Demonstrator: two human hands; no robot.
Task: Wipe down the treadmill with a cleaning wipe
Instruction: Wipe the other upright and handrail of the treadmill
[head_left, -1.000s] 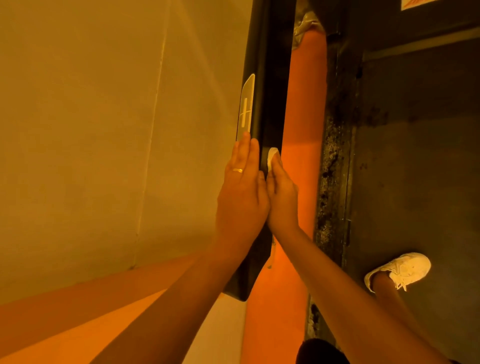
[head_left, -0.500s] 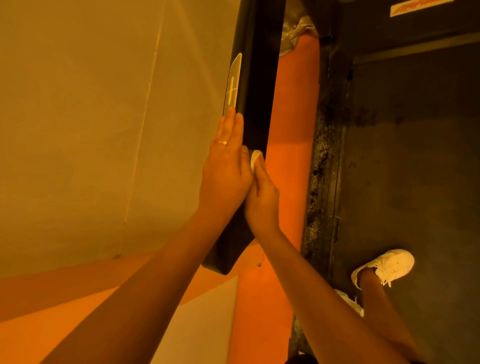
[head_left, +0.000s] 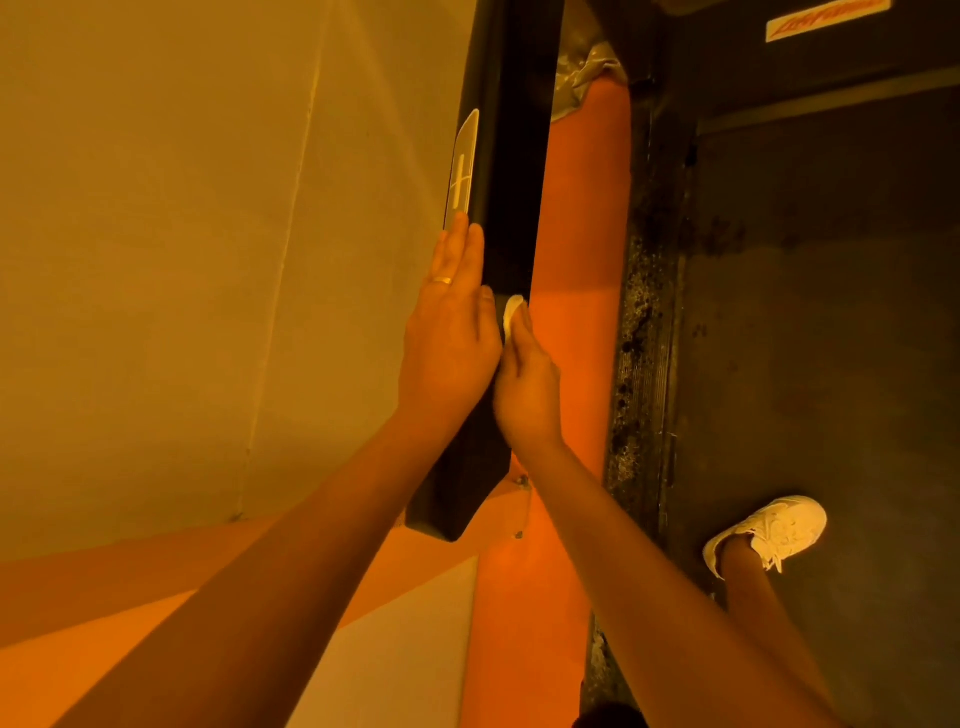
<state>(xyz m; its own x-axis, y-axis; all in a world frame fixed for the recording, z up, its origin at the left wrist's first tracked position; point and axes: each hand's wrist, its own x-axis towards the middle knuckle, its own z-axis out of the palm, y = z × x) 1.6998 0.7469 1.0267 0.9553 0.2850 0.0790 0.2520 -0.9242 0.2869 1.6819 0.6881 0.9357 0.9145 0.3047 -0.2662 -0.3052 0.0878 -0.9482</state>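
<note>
The treadmill's black handrail (head_left: 511, 171) runs up the middle of the view, with a silver badge (head_left: 461, 166) on its left face. My left hand (head_left: 449, 332) lies flat against the rail's left side, fingers straight, their tips just under the badge. On the rail's right side, my right hand (head_left: 527, 384) presses a small white cleaning wipe (head_left: 511, 312) against it with straight fingers. Only the wipe's top edge shows past the fingertips. The dark treadmill belt (head_left: 831, 338) is at the right.
An orange treadmill frame post (head_left: 576, 249) runs beside the rail. A grimy side strip (head_left: 641, 332) borders the belt. My foot in a white shoe (head_left: 769, 530) stands on the belt at lower right. A pale wall or floor panel (head_left: 182, 234) fills the left.
My right hand has slid the wipe a short way down the rail toward me. My left hand has kept its place under the badge. The view has shifted slightly.
</note>
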